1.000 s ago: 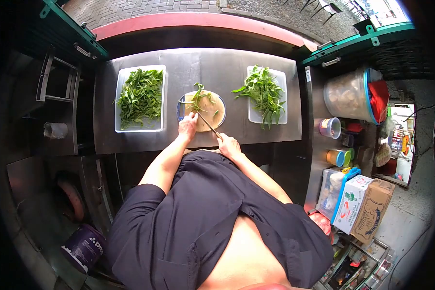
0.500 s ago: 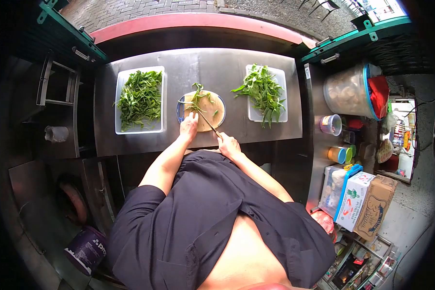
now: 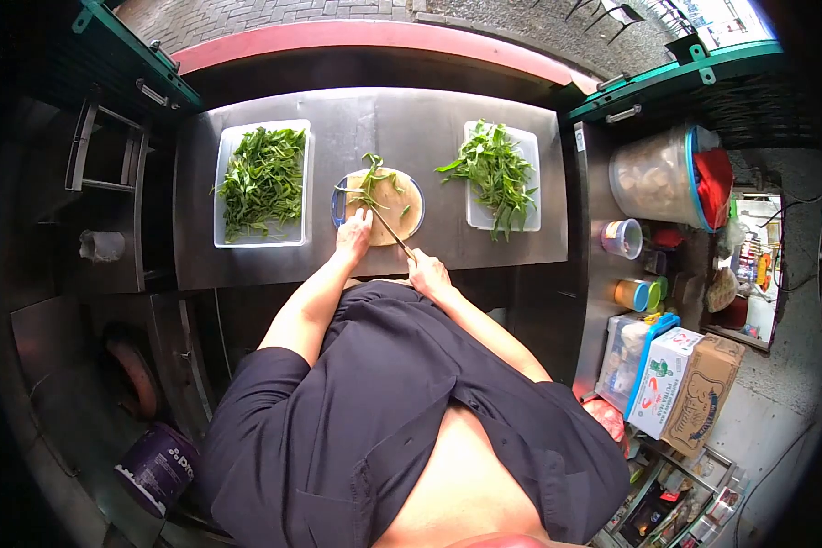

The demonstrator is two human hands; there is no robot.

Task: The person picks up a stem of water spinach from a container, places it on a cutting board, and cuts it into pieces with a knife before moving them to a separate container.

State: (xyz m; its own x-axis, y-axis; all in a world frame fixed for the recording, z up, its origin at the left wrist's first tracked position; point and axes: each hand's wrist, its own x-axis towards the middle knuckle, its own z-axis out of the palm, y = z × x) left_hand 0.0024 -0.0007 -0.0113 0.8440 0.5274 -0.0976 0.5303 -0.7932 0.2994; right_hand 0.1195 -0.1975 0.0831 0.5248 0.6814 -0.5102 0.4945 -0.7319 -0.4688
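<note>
A round cutting board [image 3: 400, 205] with a blue edge lies on the metal table [image 3: 338, 110]. My left hand [image 3: 354, 235] is at the board's lower left, its fingers closed on a bunch of green leafy stems [image 3: 367, 190] on the board. My right hand [image 3: 427, 273] grips the handle of a knife [image 3: 390, 230], whose blade reaches up and left over the board to the stems. To the left, a clear tray [image 3: 307, 137] holds a pile of cut greens [image 3: 263, 183]. On the right, longer greens [image 3: 498, 173] overhang a second tray [image 3: 532, 215].
At the right stand a large tub [image 3: 650, 175] with a blue rim, a small clear tub [image 3: 623, 237], several lidded containers, a white box [image 3: 664, 384] and a brown carton [image 3: 703, 393]. A purple bucket [image 3: 158, 468] is at lower left.
The whole view has shifted slightly. Both hands, the knife and the stems keep nearly the same places on the board.
</note>
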